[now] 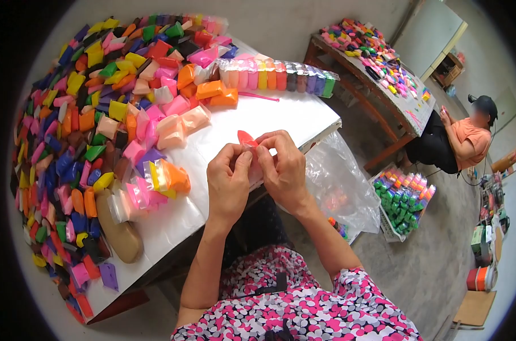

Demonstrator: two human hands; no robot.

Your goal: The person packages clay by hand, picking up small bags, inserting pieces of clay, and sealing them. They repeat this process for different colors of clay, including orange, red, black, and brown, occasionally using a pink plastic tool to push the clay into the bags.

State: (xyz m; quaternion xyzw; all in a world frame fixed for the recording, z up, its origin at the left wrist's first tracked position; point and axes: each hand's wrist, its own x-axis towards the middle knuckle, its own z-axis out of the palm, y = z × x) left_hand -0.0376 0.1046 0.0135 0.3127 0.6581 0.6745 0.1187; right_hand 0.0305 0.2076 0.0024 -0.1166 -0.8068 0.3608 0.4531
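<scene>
Both hands meet over the table's front edge. My left hand (229, 173) pinches one side of a small clear plastic piece with a red-orange part (246, 138) standing up between the hands. The other side is pinched by my right hand (282, 169). Behind them lies a long clear pack (278, 77) of coloured packets in a row. A small stack of clear-wrapped packets (172, 177), orange, yellow and pink, sits left of my left hand. The lower part of what I hold is hidden by my fingers.
A large heap of coloured packets (76, 131) covers the left of the white table (235, 122), beside a tan object (121, 236). On the right are a plastic bag (340, 184), a crate of packets (397, 202), and a seated person (471, 139) at another table (377, 77).
</scene>
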